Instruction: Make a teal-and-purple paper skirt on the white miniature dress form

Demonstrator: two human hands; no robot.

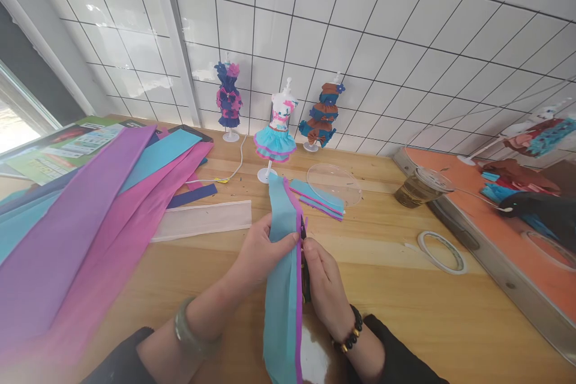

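My left hand (262, 250) pinches a long teal fabric strip (281, 288) with a purple edge, holding it up over the wooden table (382, 264). My right hand (324, 285) grips small scissors (304, 252) whose blades sit at the strip's purple right edge. The strip runs from near a mannequin's base down past my wrists. A green bangle is on my left wrist, a bead bracelet on my right.
Purple, pink and teal fabric sheets (90, 222) pile at the left. Three dressed mini mannequins (276, 129) stand by the tiled wall. A clear lid (333, 183), cut strips (317, 198), a tape roll (441, 251), a cup (416, 188) and an orange tray (517, 234) lie to the right.
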